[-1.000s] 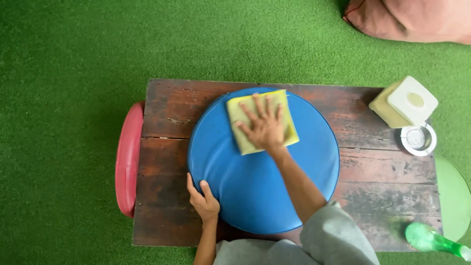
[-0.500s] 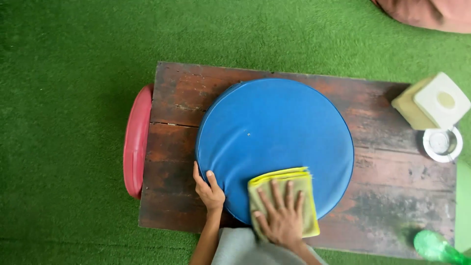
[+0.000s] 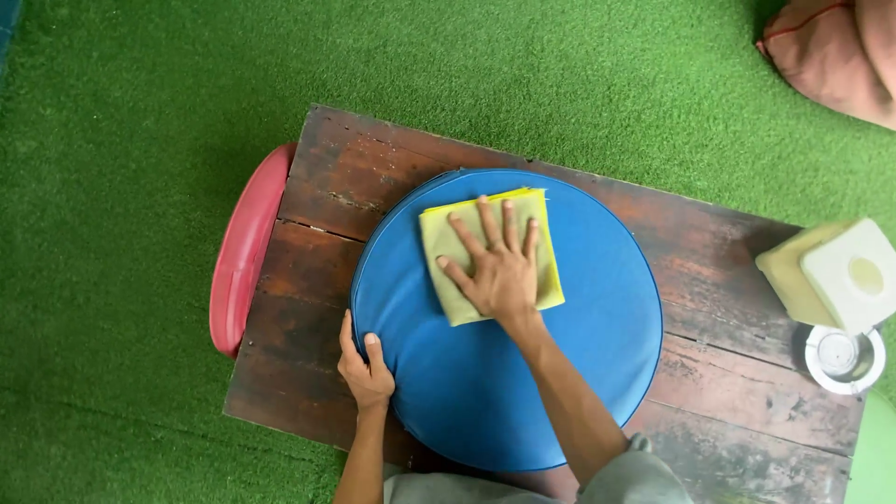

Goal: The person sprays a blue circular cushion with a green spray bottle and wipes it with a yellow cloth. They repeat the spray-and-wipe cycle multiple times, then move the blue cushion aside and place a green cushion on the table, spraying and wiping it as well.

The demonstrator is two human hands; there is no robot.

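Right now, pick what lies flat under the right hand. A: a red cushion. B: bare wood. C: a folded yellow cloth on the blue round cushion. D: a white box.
C: the right hand presses flat on the folded yellow cloth, which lies on the blue round cushion.

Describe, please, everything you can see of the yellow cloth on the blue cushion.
The yellow cloth is a soft fabric folded into a rough square of several layers, whose edges show along its far side. It lies flat on the upper part of the round blue cushion, slightly turned against the table's edges. The right hand presses on it, palm down with fingers spread, covering its middle and near corner. Nothing else touches it. It looks clean and unstained.
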